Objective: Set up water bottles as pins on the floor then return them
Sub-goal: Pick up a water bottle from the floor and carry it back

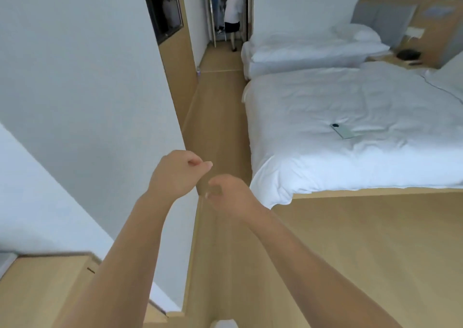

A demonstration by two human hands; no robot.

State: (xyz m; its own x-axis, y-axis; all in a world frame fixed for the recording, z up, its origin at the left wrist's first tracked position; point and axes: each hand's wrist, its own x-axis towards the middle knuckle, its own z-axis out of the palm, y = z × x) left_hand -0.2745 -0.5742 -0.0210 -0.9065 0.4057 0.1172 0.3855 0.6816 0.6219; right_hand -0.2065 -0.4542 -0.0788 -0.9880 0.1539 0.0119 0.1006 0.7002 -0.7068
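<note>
Both the left hand (175, 174) and right hand (230, 195) hang loosely curled, holding nothing. One small bottle (198, 72), perhaps, stands far down the floor (350, 240); progress is unclear.

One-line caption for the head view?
Both empty hands, left hand and right hand, raised over the floor beside a bed.

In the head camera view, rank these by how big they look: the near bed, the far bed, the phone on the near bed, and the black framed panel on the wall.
1. Near bed
2. Far bed, partly because it is farther
3. Black framed panel
4. Phone
</note>
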